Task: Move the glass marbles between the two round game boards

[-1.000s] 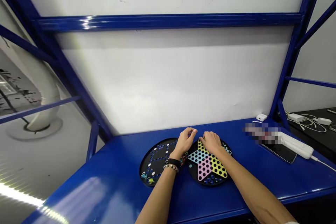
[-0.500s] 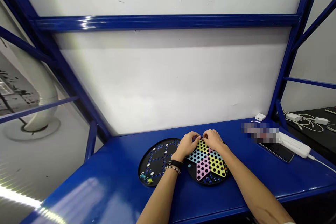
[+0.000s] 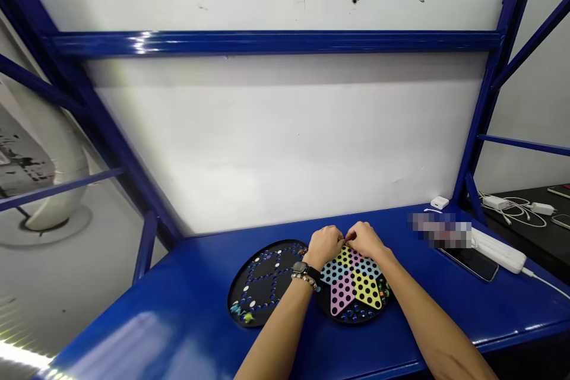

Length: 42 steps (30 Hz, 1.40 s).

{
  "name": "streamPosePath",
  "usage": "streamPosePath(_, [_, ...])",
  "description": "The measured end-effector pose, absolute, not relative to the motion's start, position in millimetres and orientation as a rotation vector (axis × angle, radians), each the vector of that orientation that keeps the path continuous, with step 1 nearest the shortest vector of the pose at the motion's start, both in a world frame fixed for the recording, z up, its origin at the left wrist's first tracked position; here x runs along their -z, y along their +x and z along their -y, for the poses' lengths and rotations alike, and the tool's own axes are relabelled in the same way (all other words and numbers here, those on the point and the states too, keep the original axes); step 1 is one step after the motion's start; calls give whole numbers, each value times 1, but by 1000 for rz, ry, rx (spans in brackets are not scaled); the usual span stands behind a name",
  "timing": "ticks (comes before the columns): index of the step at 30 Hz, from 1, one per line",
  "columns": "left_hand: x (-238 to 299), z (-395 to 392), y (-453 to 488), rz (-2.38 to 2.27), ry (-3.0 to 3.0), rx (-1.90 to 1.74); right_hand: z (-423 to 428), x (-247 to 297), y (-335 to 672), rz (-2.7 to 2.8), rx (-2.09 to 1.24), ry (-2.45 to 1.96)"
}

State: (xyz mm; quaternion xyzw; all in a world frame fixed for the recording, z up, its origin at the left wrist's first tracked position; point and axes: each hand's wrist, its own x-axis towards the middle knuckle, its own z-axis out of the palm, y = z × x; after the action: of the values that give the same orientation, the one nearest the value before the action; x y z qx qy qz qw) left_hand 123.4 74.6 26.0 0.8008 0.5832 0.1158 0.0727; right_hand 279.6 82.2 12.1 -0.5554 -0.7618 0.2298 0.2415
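Blue metal bench [image 3: 187,332], glossy top, set against white wall. Two round black boards side by side near middle: left board [image 3: 262,285] with holes, few marbles at near edge; right board [image 3: 354,291] with coloured star. Right end: white power strip [image 3: 499,249], dark phone [image 3: 472,262] just beside it, small white charger [image 3: 439,202] by wall.

No words or numbers can be read anywhere. The star board [image 3: 352,284] shows only colours and holes. A patch on the worktop [image 3: 440,230] is blurred.
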Motion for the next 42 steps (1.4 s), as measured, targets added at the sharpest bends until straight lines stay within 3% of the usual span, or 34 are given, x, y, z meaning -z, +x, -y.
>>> streamPosePath(11, [-39,-97,142,-1867,2238,-119,-87,-8,285,1944,-741,-1589])
streamPosePath(24, [-39,-95,177,-1966,2214,-250,-89,-13,302,1814,-694,-1678])
streamPosePath(31, [-53,-75,82,-1892,2051,-426,-84,-25,296,1757,-761,-1579])
streamPosePath(37, [-43,-53,-5,-1648,1856,-432,-63,-33,232,1898,-1018,-1249])
streamPosePath(42, [-28,-49,-10,-1551,1830,-360,-59,-20,182,2160,-849,-1235])
